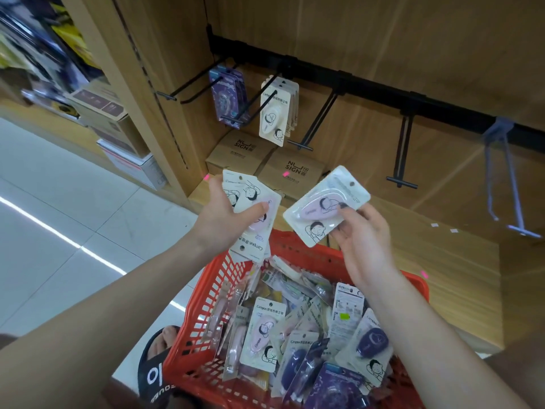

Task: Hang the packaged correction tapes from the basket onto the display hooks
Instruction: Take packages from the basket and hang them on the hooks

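**Packs in both hands, hooks waiting above**

Blister packs like these should weigh next to nothing: a stiff card back with a clear plastic bubble over the tape, so I judge they will flex a little but not crumple. The glossy film looks slippery, so pinch the flat card edge rather than the bubble, and keep the punched hole at the top free for the hook.

Your left hand (pixel 228 215) grips a small stack of packs (pixel 252 214), thumb across the front, fingers curled behind. Your right hand (pixel 361 236) pinches a single pack (pixel 326 206) by its lower corner; it lies tilted, its hole pointing up and to the right. Both are held above the red basket (pixel 206 314), which holds many more packs in a loose heap.

On the wall rail, one hook carries purple packs (pixel 227 94), the next carries white packs (pixel 275 113), and the empty hook (pixel 317 122) just beside them seems the likely target.

Writing you can read: "Campus" on the white and pink cards, followed by Chinese characters. The brown boxes (pixel 292 171) under the hooks say "NU SIGN". A slipper (pixel 154 366) beside the basket shows white letters, only partly legible.
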